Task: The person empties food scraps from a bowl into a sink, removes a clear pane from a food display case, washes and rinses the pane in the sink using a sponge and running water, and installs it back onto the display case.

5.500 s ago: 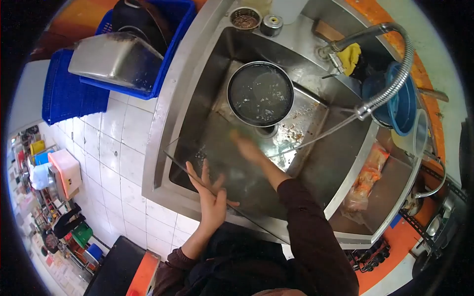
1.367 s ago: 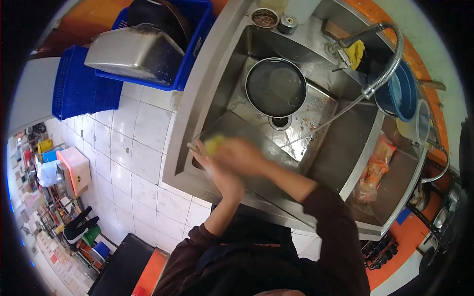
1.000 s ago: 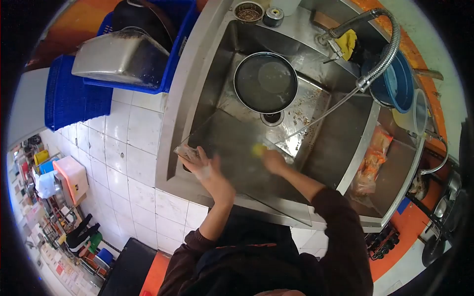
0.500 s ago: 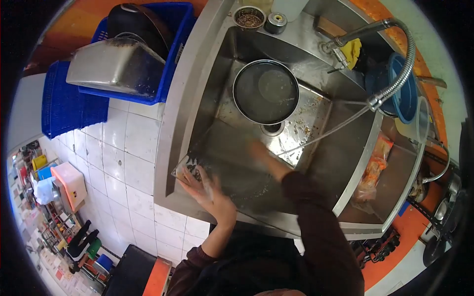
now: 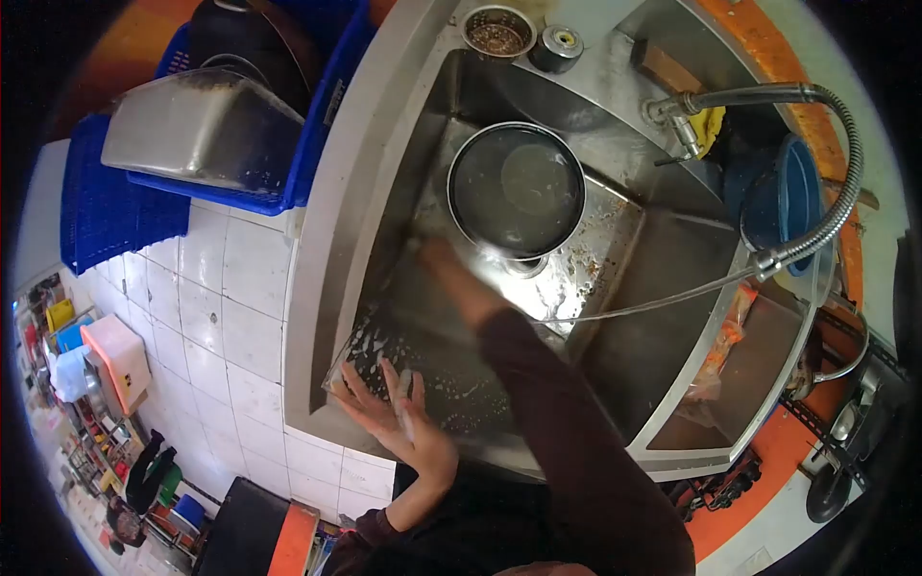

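My left hand [image 5: 399,418], fingers spread and wet with suds, holds the near left corner of a large grey metal pan [image 5: 461,389] at the front of the sink. White suds speckle the pan's surface. Over its far left part is my right hand [image 5: 442,264], blurred by motion; its fingers, and anything in them, cannot be made out. Beyond it, a round dark-rimmed pan [image 5: 517,192] with cloudy liquid stands in the steel sink [image 5: 663,259], partly over the drain. From the flexible faucet [image 5: 816,240], a thin clear hose or water stream runs toward my right forearm.
Food scraps lie on the sink floor. On the back ledge are a strainer basket [image 5: 498,32] and a small round metal item [image 5: 557,48]. Blue crates [image 5: 125,206] with pans stand left. A blue bucket [image 5: 797,197] and bagged orange food [image 5: 725,346] are right.
My right hand has swept left and away from me, from near the drain toward the sink's left wall. My left hand keeps its place at the pan's corner. The view has shifted slightly.
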Demonstrator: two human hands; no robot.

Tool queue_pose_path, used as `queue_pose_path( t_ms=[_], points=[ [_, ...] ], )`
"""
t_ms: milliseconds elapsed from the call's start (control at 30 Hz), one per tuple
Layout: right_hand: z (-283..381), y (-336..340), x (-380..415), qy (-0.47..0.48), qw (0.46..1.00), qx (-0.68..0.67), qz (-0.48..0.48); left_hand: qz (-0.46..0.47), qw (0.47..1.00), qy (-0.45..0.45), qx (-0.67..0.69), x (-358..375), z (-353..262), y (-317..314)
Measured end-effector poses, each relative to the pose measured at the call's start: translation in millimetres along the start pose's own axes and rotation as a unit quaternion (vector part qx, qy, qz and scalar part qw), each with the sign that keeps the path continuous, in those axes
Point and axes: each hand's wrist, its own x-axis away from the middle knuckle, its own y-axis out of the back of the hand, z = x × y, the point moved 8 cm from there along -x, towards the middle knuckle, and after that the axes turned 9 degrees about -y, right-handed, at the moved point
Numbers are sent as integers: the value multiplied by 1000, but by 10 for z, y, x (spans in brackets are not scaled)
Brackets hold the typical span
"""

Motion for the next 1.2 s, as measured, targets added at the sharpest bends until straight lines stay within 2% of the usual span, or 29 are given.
queue_pose_path(
  t_ms=[33, 100, 167, 200, 233, 267, 300, 400, 433, 500, 567, 633, 700, 733, 800, 833, 900, 967, 1033, 1100, 1167, 1200],
  points=[
    [-29, -61, -116, -2, 1000, -1, 3, 0, 1000, -3, -4, -7, 1, -3],
    [34, 32, -226, 10, 988, -95, -123, 2, 1000, -10, -5, -24, 19, -4],
    [-332, -375, -258, 12, 991, 104, 88, -6, 1000, -12, -2, -18, 21, 32],
    [-409, -37, 181, 111, 991, 70, 26, -4, 1000, -18, -3, -21, 26, 22],
    [-712, 114, 464, 151, 988, -18, -29, -2, 1000, -27, -4, -28, 16, 30],
    [-1253, -196, 262, 142, 977, -159, 5, -7, 1000, -28, 2, -30, 22, 51],
    [-1022, 471, 1011, 35, 998, -37, 48, -9, 1000, -25, -3, -25, 40, 65],
    [-1155, 164, 575, 124, 985, -29, -113, -6, 1000, -23, 2, -32, 1, 34],
    [-766, 124, 428, 155, 973, 8, -170, -5, 1000, -22, 4, -36, -11, 29],
    [-123, -212, -6, 26, 983, 177, 32, -7, 1000, -16, 0, -32, -4, 17],
    [265, 179, 298, 40, 998, 50, 19, -5, 1000, -10, -7, -28, 4, 29],
    [263, 370, 890, 72, 995, 29, 59, 4, 1000, -28, -8, -20, -28, 15],
    [159, 616, 1668, 173, 966, -194, 12, -7, 1000, -20, 4, -31, -10, 9],
    [31, 609, 1745, 170, 967, -190, 15, -20, 1000, -13, 4, -6, 3, 35],
    [-47, 650, 1890, 247, 936, -251, -12, -9, 1000, -12, -6, 10, -13, 28],
    [-56, 607, 1713, 250, 934, -255, -16, -1, 1000, -17, -13, 7, -30, 2],
    [-70, 368, 1100, 113, 992, -45, -37, -1, 1000, -18, -14, 23, -42, -13],
    [412, 611, 1342, 84, 974, -206, -33, -2, 1000, -12, -23, 30, -23, 5],
    [675, 666, 1887, 174, 970, -166, 39, -6, 1000, -19, -6, 37, -27, 12],
    [502, 931, 2652, 284, 922, -263, 27, -6, 1000, -17, -16, 37, -24, 25],
    [5, 1033, 2928, 292, 917, -267, -43, -12, 999, -18, -34, 58, -30, 44],
    [-312, 1006, 2815, 256, 936, -239, -49, -11, 1000, -14, -25, 66, -35, 41]
  ],
)
